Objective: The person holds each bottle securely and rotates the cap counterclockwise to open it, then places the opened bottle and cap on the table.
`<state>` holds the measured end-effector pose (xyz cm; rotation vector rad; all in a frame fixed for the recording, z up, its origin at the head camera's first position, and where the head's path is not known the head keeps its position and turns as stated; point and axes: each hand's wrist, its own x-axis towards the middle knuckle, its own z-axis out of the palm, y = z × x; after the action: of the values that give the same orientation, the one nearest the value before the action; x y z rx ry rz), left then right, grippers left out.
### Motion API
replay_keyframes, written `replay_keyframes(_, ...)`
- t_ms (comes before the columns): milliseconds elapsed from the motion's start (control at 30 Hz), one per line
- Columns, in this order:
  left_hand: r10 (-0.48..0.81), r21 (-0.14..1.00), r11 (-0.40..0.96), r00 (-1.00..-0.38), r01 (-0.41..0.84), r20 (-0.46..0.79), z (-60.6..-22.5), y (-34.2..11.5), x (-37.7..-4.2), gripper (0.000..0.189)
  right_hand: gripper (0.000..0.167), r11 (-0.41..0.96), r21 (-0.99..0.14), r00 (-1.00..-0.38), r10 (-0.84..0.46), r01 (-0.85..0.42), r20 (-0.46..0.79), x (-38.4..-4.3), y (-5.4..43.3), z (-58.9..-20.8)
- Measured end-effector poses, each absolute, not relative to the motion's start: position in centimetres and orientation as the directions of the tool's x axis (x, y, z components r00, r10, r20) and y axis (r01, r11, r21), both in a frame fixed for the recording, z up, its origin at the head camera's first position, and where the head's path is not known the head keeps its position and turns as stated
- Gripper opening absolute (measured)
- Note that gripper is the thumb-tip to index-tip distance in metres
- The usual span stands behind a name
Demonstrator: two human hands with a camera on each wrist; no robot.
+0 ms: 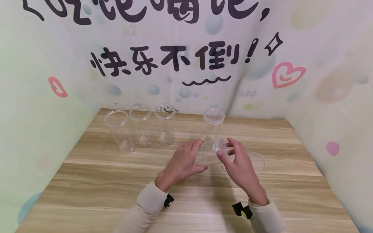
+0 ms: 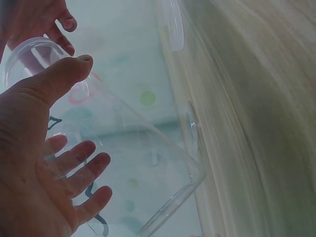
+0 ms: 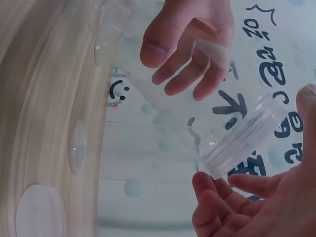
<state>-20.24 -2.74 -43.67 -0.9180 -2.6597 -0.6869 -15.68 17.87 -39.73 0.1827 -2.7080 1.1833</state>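
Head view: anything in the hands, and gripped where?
A tilted clear jar. The right hand holds it at its ridged rim end; the left hand is by its body, but whether it grips can't be told.

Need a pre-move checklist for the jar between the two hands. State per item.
1. Right hand at the ribbed end of the tilted jar: ok, thumb and fingers are at it.
2. Left hand firm on the jar body: cannot tell; contact is hard to read through the clear wall.
3. Held jar upright: not ok, it leans.
4. Three jars at left upright and apart from the hands: ok.
5. Gap to the single standing jar behind the hands: cannot tell; they overlap in the head view.
6. Clear disc lying flat on the table: ok.
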Motion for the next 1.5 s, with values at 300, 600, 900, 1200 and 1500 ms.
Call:
replay_keyframes(300,0.511,0.327,0.690,-0.754,0.646,0.413,-43.98,-2.38,-20.02,0.085,0.072,0.754,-0.647,-0.982,0.011,-0.116,0.189,-15.66,17.35,-39.58)
replay_keyframes(600,0.518,0.299,0.697,-0.746,0.651,0.417,-44.02,-2.31,-19.93,0.086,0.076,0.781,-0.620,-0.987,0.032,-0.074,0.158,-15.75,17.12,-39.50)
replay_keyframes(900,0.521,0.316,0.692,-0.752,0.649,0.404,-44.06,-2.58,-19.95,0.087,0.073,0.765,-0.634,-0.987,-0.010,-0.112,0.162,-15.85,17.44,-39.54)
replay_keyframes(1200,0.520,0.350,0.681,-0.761,0.643,0.387,-43.94,-2.82,-19.90,0.086,0.069,0.733,-0.657,-0.976,-0.043,-0.177,0.214,-15.70,17.64,-39.85)
replay_keyframes(1500,0.537,0.377,0.652,-0.751,0.658,0.384,-43.92,-3.19,-19.92,0.087,0.070,0.697,-0.670,-0.961,-0.108,-0.256,0.255,-15.67,17.92,-39.77)
